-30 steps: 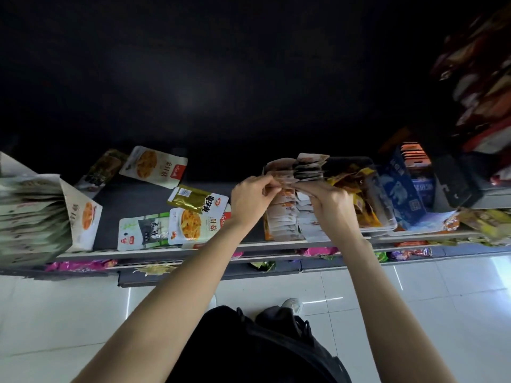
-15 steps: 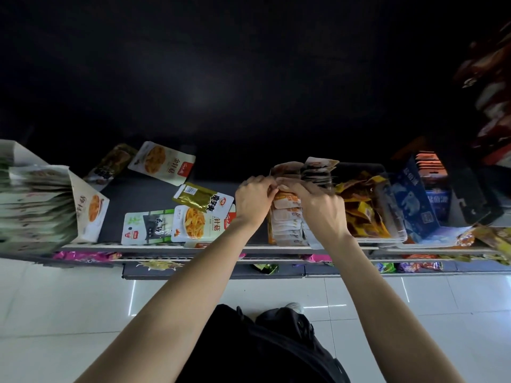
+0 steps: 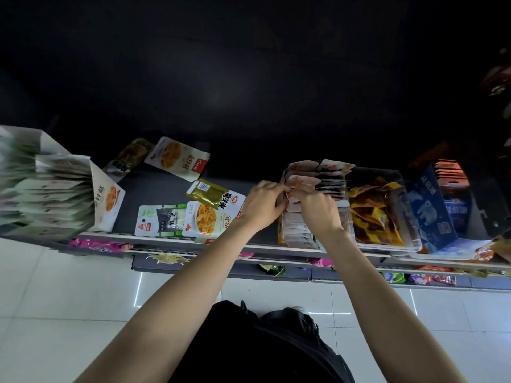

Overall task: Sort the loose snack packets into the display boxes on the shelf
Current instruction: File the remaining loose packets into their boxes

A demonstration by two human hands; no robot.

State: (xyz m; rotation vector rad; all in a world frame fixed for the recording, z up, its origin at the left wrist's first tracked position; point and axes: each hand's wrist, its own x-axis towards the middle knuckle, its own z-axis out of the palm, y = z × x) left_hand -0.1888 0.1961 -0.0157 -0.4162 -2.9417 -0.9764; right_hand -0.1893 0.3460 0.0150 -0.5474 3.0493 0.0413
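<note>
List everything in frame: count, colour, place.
loose packets: about five, white, green, gold, flat on the shelf's left half
white box: one, packed with pale packets, far left
middle box: one, pale and orange packets in a row, under the hands
clear box: one, yellow-orange packets, right of it
blue box: one, far right
shelf: one, dark grey
left hand: fingers curled on the row's packets
right hand: fingers curled on the same packets
</note>
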